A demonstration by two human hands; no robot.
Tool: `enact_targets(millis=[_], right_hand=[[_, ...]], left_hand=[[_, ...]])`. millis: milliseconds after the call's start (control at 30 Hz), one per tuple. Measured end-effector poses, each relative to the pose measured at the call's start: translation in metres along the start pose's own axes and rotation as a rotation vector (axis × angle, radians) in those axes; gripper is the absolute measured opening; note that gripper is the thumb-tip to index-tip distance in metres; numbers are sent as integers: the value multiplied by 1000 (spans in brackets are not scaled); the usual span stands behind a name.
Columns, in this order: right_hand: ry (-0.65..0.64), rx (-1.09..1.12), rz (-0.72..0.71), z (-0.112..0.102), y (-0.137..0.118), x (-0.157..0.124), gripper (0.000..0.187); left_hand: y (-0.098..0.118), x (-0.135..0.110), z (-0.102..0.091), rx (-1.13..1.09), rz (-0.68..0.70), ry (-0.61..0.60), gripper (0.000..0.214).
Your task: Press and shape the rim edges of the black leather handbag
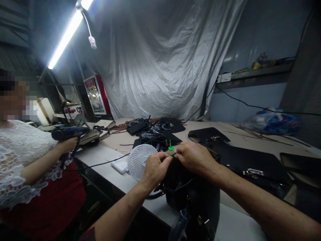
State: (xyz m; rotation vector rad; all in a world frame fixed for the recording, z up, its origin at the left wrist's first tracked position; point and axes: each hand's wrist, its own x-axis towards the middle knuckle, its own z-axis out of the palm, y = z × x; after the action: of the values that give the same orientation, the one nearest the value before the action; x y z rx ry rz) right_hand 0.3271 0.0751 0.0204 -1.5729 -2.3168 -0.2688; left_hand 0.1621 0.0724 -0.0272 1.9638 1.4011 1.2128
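Observation:
A black handbag (193,197) stands on the table edge right in front of me, with hardware and some plastic wrap on its near side. At its upper edge, my left hand (157,166) pinches with thumb and forefinger. My right hand (194,157) is closed on the same edge, its fingertips almost meeting those of the left. The exact bit of edge between the fingertips is too small and dark to make out. Just behind the fingertips rises a small bottle with a green nozzle (171,147). A white fan (140,162) stands left of my left hand.
Black bags and straps (155,129) are heaped at the back of the table. More black bag pieces (253,164) lie to the right. On the left, a co-worker holds a dark heat-gun-like tool (67,132) with a cable. A blue-and-white plastic bundle (273,122) sits far right.

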Motion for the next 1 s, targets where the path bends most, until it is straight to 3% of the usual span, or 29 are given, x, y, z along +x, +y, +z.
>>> enact_targets(millis=[300,667,800,1000], right_hand=[[-58,48,123,-13,31,-12,20],[5,15,166,-6,30,-6,14],[17,-13,177,-6,31,-3,24],[-38,-28,93,-6,32,-1,25]], left_hand=[[4,-2,3,58,49,77,21],[7,-7,4,61,77,61,22],[8,-7,4,51,76,51,22],[5,-7,3,60,96,-2,23]])
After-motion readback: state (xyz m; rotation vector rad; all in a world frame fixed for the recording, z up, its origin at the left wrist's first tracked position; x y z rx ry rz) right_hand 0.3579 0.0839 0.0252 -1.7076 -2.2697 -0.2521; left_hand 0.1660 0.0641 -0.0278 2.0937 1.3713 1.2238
